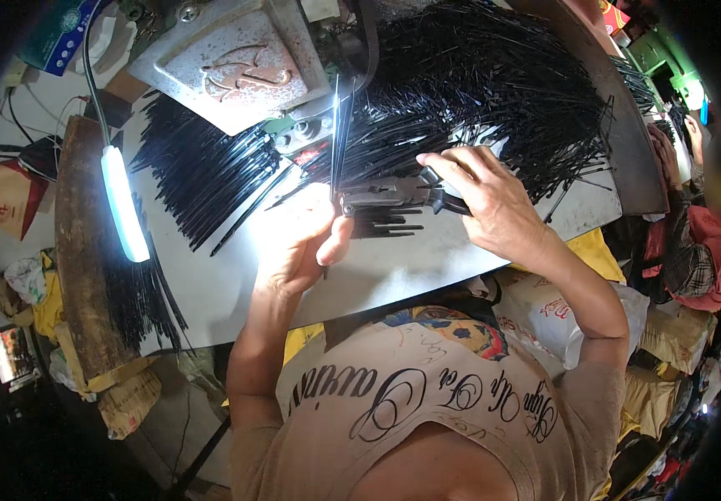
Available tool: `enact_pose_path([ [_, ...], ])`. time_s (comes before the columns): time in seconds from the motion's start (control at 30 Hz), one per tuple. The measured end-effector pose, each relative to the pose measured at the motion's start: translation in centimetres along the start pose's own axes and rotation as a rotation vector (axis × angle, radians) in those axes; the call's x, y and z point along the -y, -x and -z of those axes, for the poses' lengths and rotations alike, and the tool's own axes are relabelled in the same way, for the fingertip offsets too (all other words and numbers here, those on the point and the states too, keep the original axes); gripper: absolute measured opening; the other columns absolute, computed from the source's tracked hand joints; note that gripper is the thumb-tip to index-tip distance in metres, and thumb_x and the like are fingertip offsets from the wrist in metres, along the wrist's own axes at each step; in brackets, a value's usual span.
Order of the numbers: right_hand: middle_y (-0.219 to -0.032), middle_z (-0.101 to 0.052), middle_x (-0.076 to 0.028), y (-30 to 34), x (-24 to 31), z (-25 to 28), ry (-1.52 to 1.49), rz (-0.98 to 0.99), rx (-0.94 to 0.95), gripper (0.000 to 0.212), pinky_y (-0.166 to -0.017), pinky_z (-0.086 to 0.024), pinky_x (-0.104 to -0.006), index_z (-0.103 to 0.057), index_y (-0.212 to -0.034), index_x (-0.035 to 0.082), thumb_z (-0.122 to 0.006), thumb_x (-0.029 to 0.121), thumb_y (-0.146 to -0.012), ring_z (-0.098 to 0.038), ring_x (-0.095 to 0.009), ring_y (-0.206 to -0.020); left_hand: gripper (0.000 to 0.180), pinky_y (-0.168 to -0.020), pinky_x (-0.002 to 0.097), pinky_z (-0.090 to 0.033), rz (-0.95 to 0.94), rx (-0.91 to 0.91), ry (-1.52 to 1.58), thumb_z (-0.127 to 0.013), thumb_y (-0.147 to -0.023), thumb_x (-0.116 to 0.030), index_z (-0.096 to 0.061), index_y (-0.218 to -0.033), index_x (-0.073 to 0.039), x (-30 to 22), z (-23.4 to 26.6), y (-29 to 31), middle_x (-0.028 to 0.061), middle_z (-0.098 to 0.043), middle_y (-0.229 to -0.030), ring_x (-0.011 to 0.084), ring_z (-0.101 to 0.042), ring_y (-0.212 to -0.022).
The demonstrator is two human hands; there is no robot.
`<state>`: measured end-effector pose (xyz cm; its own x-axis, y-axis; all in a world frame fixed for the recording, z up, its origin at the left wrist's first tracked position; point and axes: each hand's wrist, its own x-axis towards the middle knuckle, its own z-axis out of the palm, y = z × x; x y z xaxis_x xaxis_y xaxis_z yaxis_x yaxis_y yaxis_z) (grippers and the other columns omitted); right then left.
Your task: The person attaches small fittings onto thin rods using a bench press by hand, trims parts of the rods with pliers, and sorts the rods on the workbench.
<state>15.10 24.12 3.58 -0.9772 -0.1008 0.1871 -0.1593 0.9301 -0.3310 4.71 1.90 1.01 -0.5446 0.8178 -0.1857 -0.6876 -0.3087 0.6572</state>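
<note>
My left hand (298,238) is closed on a few thin metal rods (341,142), which stand up from the fingers; a short end shows below the hand. From the right, my right hand (498,204) grips the handles of a pair of pliers (377,194). The plier jaws point left and meet the rods just above my left thumb; whether they bite on one cannot be made out. Behind the pliers, a few more black rods (390,224) lie on the white tabletop (427,267). Strong light washes out part of the left hand.
A grey metal machine head (244,67) overhangs the table. Large piles of black rods (494,75) spread behind, and a bundle (202,184) lies left. A lit lamp (125,204) hangs at left by a wooden edge (85,250). Another person's hand (694,138) shows far right.
</note>
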Motion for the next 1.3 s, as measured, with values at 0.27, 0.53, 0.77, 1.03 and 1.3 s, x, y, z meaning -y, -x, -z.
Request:
enact_pose_path([
  [0.27,-0.089,-0.049,-0.007,0.1,0.3,-0.2,0.060,0.002,-0.090,0.049,-0.060,-0.048,-0.0320,-0.049,-0.106,0.008,-0.055,0.000,-0.057,-0.049,-0.023,-0.086,0.017,-0.040,0.0214,-0.031,-0.078,-0.010,-0.091,-0.061,-0.075,-0.014,-0.052,-0.085,-0.003,0.2,0.4,-0.1,0.0088,-0.052,-0.060,0.0111,-0.042,-0.043],
  [0.53,-0.083,-0.051,-0.008,0.4,-1.0,-0.3,0.175,0.117,-0.097,0.037,-0.052,-0.048,-0.0309,-0.049,-0.096,0.005,-0.052,0.003,-0.059,-0.053,-0.022,-0.079,0.020,-0.038,0.0194,-0.030,0.033,-0.046,-0.105,-0.061,-0.074,-0.013,-0.052,-0.087,0.000,-0.6,-0.3,0.7,0.0099,-0.053,-0.060,0.0092,-0.040,-0.039],
  [0.77,-0.084,-0.051,-0.005,3.5,-4.2,3.9,0.322,0.061,-0.058,0.038,-0.056,-0.047,-0.0289,-0.050,-0.094,0.007,-0.057,0.005,-0.057,-0.052,-0.021,-0.082,0.029,-0.036,0.0178,-0.026,0.060,-0.186,-0.270,-0.060,-0.076,-0.018,-0.053,-0.095,0.004,-2.5,0.1,1.0,0.0064,-0.053,-0.059,0.0062,-0.036,-0.038],
  [1.03,-0.098,-0.051,-0.011,10.6,-7.2,8.6,0.042,-0.279,0.201,0.048,-0.085,-0.037,-0.0348,-0.049,-0.098,0.004,-0.061,0.002,-0.051,-0.045,-0.029,-0.096,0.019,-0.032,0.0166,-0.026,0.010,-0.230,-0.499,-0.059,-0.075,-0.015,-0.053,-0.086,0.000,-1.8,0.4,0.4,0.0087,-0.052,-0.063,0.0070,-0.036,-0.038],
  [1.3,-0.095,-0.048,-0.010,15.4,-12.3,7.9,0.183,-0.437,0.368,0.044,-0.084,-0.037,-0.0353,-0.050,-0.094,0.006,-0.062,0.004,-0.051,-0.043,-0.029,-0.098,0.011,-0.042,0.0187,-0.030,0.036,-0.159,-0.577,-0.059,-0.076,-0.010,-0.052,-0.080,-0.002,-1.1,-0.4,0.6,0.0059,-0.052,-0.069,0.0079,-0.041,-0.047],
])
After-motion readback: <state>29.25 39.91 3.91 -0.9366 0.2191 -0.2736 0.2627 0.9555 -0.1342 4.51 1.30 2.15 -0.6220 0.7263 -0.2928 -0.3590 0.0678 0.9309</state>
